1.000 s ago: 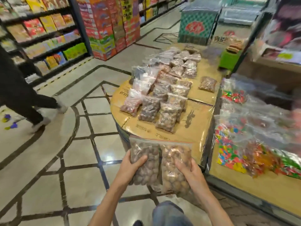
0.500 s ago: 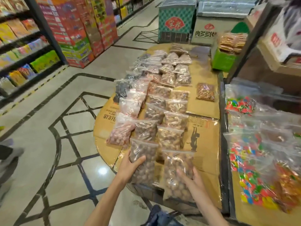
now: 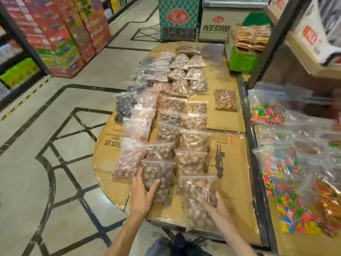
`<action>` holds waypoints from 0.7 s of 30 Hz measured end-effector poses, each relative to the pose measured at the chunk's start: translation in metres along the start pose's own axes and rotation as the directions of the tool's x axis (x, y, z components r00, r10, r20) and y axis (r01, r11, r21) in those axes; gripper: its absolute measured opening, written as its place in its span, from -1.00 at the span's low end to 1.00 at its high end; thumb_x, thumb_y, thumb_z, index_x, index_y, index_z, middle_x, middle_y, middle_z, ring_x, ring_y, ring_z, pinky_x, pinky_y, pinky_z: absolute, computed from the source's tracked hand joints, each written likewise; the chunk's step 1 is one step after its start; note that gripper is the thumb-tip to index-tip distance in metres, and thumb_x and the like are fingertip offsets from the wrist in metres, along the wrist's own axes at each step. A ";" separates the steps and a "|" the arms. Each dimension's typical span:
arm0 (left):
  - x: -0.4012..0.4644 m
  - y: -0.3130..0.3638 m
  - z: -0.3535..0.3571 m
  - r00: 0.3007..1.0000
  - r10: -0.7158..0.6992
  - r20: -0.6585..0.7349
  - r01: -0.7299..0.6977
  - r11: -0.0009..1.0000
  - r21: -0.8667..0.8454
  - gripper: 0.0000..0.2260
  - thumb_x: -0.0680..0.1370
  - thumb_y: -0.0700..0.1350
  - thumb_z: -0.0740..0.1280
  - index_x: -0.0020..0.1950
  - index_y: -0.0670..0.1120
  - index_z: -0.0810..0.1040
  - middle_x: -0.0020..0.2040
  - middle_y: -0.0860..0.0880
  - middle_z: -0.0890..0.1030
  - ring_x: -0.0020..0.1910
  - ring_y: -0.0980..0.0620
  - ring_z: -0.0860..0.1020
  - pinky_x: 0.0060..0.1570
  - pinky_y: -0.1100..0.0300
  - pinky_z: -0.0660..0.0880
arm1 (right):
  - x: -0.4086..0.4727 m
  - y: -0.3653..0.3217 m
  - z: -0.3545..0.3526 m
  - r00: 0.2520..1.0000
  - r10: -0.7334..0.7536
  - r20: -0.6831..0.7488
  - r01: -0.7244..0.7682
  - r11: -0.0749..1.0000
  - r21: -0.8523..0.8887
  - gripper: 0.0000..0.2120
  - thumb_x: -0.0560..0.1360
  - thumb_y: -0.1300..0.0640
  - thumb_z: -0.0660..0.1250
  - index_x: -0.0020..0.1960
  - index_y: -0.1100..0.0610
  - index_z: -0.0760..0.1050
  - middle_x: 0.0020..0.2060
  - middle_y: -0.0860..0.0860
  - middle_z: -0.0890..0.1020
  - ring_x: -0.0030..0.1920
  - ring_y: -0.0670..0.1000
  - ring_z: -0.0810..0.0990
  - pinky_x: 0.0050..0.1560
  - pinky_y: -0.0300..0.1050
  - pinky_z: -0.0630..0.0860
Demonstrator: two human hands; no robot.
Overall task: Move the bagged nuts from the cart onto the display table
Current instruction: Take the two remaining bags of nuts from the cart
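While both bags lie on the display table (image 3: 230,183) at the near end of their rows, left hand (image 3: 143,193) grasps the left bag (image 3: 158,174); right hand (image 3: 215,205) grasps the right bag (image 3: 198,189), long axes pointing away.

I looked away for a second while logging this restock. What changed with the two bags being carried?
Both bags went forward and down from the air before the table's near edge onto the cardboard-covered display table. The left hand still grips the left bag of nuts; the right hand still grips the right bag of nuts. The rows of bagged nuts stayed put.
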State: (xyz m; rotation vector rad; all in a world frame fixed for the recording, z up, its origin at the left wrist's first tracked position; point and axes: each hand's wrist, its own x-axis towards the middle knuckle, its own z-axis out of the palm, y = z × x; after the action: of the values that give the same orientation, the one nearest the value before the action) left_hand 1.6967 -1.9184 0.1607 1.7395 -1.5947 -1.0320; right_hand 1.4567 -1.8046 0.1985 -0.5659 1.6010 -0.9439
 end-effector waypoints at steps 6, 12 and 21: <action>-0.005 0.002 0.002 1.000 -0.003 0.019 0.003 1.000 0.031 -0.29 0.64 0.17 0.33 0.70 0.01 0.10 0.47 -0.12 0.29 0.30 0.22 0.20 0.31 0.22 0.16 | 0.012 -0.007 0.032 0.994 -0.107 -0.039 0.104 0.993 -0.063 0.12 0.44 -0.40 0.40 0.74 -0.07 -0.18 0.73 -0.06 -0.07 0.72 0.10 0.01 0.64 0.30 0.08; -0.007 0.001 -0.001 0.999 0.006 0.041 -0.008 0.999 0.041 -0.24 0.64 0.22 0.31 0.71 0.07 -0.01 0.48 -0.10 0.27 0.46 0.05 0.23 0.31 0.15 0.19 | 0.024 0.002 0.041 0.988 -0.112 -0.107 0.081 0.964 -0.254 0.05 0.53 -0.41 0.30 0.74 0.03 -0.18 0.69 -0.02 -0.19 0.71 0.21 0.04 0.61 0.34 0.14; -0.019 -0.006 -0.014 0.987 0.127 0.094 -0.140 0.978 0.156 -0.19 0.64 0.20 0.30 0.72 0.04 -0.12 0.66 -0.07 0.10 0.63 -0.06 0.13 0.57 0.01 0.17 | 0.009 0.001 0.029 0.981 -0.153 -0.118 0.109 0.942 -0.317 0.03 0.54 -0.34 0.39 0.73 -0.06 -0.16 0.73 0.03 0.02 0.69 0.18 0.14 0.61 0.31 0.17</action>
State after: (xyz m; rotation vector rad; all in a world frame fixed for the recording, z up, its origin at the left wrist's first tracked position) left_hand 1.7117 -1.9002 0.1661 1.6843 -1.8673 -0.9443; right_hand 1.4824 -1.8185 0.1913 -0.8480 1.8746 -0.8492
